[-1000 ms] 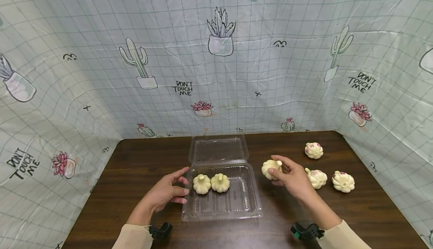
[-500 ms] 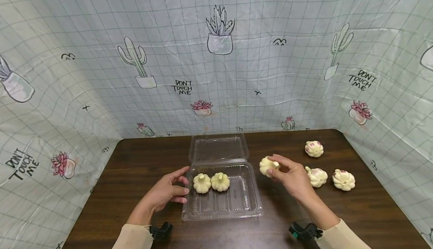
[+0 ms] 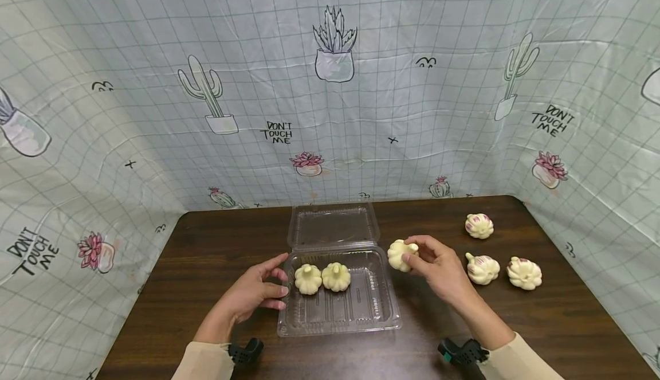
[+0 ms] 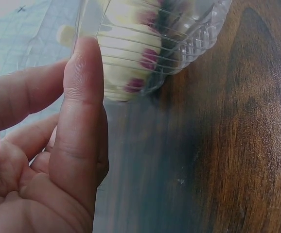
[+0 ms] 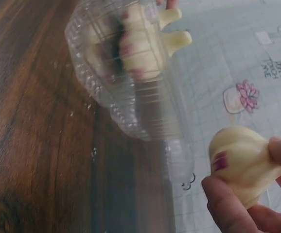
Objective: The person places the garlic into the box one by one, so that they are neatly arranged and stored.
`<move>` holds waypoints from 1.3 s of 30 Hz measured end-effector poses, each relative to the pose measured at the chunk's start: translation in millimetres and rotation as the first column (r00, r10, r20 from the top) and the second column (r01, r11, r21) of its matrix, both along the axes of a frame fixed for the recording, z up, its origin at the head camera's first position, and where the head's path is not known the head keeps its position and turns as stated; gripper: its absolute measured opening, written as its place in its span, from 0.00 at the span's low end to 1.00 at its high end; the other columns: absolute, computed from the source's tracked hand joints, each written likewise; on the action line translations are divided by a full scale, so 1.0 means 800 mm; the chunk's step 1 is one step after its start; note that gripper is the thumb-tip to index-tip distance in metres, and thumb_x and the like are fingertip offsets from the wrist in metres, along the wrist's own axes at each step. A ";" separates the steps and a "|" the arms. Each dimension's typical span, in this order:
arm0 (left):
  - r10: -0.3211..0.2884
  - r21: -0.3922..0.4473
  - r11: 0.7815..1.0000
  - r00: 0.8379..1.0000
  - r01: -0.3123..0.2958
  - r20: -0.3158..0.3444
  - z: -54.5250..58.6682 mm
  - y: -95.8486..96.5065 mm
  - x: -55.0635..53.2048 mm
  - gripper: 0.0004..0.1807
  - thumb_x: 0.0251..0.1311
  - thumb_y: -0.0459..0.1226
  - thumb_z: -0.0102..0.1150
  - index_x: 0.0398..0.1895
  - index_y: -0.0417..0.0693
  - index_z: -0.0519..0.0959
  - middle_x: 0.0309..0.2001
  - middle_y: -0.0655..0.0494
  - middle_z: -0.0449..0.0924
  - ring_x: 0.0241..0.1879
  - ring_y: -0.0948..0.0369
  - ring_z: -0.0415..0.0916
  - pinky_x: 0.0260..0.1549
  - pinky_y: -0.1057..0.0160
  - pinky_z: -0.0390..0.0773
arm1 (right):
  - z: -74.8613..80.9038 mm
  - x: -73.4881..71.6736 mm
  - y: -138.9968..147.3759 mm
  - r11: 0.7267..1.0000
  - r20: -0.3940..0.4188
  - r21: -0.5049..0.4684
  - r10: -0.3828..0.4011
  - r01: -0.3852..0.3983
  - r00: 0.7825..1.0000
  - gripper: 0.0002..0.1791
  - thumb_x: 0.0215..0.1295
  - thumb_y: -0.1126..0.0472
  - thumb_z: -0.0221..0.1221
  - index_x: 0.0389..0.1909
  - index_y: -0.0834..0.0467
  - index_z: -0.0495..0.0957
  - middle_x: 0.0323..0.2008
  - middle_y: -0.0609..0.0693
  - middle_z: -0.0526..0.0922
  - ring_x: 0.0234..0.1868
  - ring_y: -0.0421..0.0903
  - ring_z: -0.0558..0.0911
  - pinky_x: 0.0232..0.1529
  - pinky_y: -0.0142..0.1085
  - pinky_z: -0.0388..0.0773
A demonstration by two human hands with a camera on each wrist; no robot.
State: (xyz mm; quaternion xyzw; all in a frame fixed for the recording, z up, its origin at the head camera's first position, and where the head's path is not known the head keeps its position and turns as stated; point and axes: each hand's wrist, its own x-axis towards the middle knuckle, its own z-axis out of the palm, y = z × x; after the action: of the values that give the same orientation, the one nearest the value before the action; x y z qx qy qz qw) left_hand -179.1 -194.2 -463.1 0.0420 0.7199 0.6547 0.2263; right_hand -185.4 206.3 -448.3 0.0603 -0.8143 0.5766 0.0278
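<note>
My right hand [image 3: 438, 265] holds a cream garlic bulb [image 3: 399, 255] between thumb and fingers, just off the right rim of a clear plastic clamshell box [image 3: 361, 305]. In the right wrist view, that bulb [image 5: 242, 165] shows a purple patch, and its stem end points into the hand. Two more garlic bulbs, the left one [image 3: 308, 279] and the right one [image 3: 336, 277], sit side by side in the box's back left, stems up. At the box's left wall, my left hand [image 3: 252, 293] rests with its fingertips against the plastic, its fingers [image 4: 82, 92] fairly straight.
The box's hinged lid [image 3: 334, 225] lies open toward the back. Three purple-marked garlic bulbs lie to the right on the dark wood table [image 3: 216, 236]: a back one [image 3: 479, 226], a middle one [image 3: 482, 269] and a right one [image 3: 524, 273]. A printed curtain [image 3: 361, 110] hangs behind.
My right hand has carried its garlic bulb leftward, closer to the box's right rim. My left hand, the box and the other bulbs have stayed in place.
</note>
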 end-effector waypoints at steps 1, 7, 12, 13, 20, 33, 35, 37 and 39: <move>0.000 0.000 1.000 1.000 0.000 0.001 0.000 0.000 0.000 0.46 0.68 0.23 0.61 0.86 0.41 0.51 0.52 0.43 0.68 0.31 0.58 0.77 0.32 0.62 0.89 | 0.000 0.000 -0.001 1.000 -0.007 0.005 -0.010 0.010 1.000 0.19 0.70 0.64 0.68 0.59 0.65 0.82 0.51 0.63 0.85 0.40 0.33 0.85 0.39 0.35 0.89; 0.006 -0.001 1.000 1.000 -0.006 0.003 0.000 0.001 0.000 0.46 0.68 0.22 0.61 0.85 0.41 0.52 0.52 0.43 0.68 0.31 0.58 0.77 0.32 0.62 0.89 | 0.004 -0.003 -0.005 0.991 -0.054 0.106 -0.071 0.076 0.996 0.18 0.66 0.60 0.73 0.55 0.59 0.87 0.52 0.58 0.86 0.46 0.38 0.83 0.38 0.29 0.85; 0.009 -0.005 1.000 1.000 -0.009 0.001 0.000 0.000 0.001 0.46 0.68 0.22 0.62 0.85 0.41 0.52 0.52 0.43 0.68 0.31 0.58 0.77 0.32 0.62 0.89 | 0.008 -0.002 -0.014 0.995 -0.015 0.080 -0.064 0.065 0.998 0.18 0.67 0.60 0.72 0.56 0.60 0.87 0.48 0.57 0.88 0.40 0.39 0.87 0.38 0.29 0.85; 0.009 -0.005 1.000 1.000 -0.009 0.001 0.000 0.000 0.001 0.46 0.68 0.22 0.61 0.85 0.41 0.52 0.52 0.43 0.68 0.31 0.58 0.77 0.32 0.62 0.89 | 0.009 -0.002 -0.016 0.995 -0.009 0.073 -0.061 0.062 0.998 0.18 0.67 0.60 0.72 0.56 0.60 0.87 0.47 0.58 0.88 0.40 0.39 0.87 0.38 0.29 0.85; 0.009 -0.007 1.000 1.000 -0.009 0.005 0.000 0.000 0.001 0.46 0.68 0.22 0.61 0.85 0.41 0.52 0.52 0.43 0.68 0.30 0.58 0.77 0.32 0.62 0.89 | 0.013 -0.002 -0.035 0.989 -0.044 0.140 -0.051 0.056 0.998 0.18 0.67 0.57 0.72 0.56 0.56 0.88 0.52 0.55 0.89 0.55 0.51 0.84 0.50 0.41 0.83; 0.008 -0.009 1.000 1.000 -0.008 0.011 0.000 0.001 -0.001 0.45 0.69 0.23 0.61 0.86 0.43 0.52 0.53 0.43 0.68 0.29 0.58 0.77 0.32 0.62 0.89 | -0.001 -0.007 -0.059 0.993 -0.045 0.114 0.012 -0.007 0.999 0.14 0.63 0.62 0.74 0.49 0.55 0.90 0.51 0.54 0.89 0.44 0.42 0.85 0.40 0.26 0.81; 0.007 -0.011 1.000 1.000 -0.007 0.009 0.000 0.001 -0.001 0.45 0.69 0.23 0.61 0.86 0.43 0.52 0.52 0.43 0.68 0.30 0.58 0.77 0.32 0.62 0.89 | -0.004 -0.007 -0.061 0.991 -0.051 0.130 0.019 -0.012 0.999 0.13 0.63 0.62 0.75 0.48 0.54 0.91 0.53 0.53 0.89 0.45 0.43 0.85 0.41 0.27 0.81; 0.004 -0.012 1.000 1.000 -0.004 0.005 0.000 0.001 -0.002 0.45 0.69 0.23 0.61 0.86 0.43 0.52 0.52 0.43 0.68 0.30 0.58 0.77 0.32 0.62 0.89 | -0.007 -0.008 -0.063 0.988 -0.065 0.152 0.026 -0.016 0.998 0.12 0.63 0.61 0.75 0.48 0.53 0.91 0.54 0.51 0.89 0.49 0.46 0.86 0.45 0.31 0.82; 0.002 -0.011 1.000 1.000 -0.002 0.001 -0.001 0.002 -0.002 0.45 0.69 0.23 0.61 0.86 0.42 0.52 0.52 0.43 0.68 0.30 0.58 0.77 0.32 0.62 0.89 | -0.010 -0.009 -0.065 0.984 -0.078 0.175 0.031 -0.017 0.997 0.12 0.63 0.60 0.75 0.47 0.51 0.91 0.55 0.49 0.89 0.54 0.49 0.86 0.51 0.37 0.84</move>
State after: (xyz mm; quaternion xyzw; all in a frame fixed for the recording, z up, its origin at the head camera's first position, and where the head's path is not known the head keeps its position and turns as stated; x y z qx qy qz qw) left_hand -180.4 -192.9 -463.6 0.0394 0.7233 0.6512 0.2263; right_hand -192.7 154.1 -456.3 0.0953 -0.8590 0.5008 0.0482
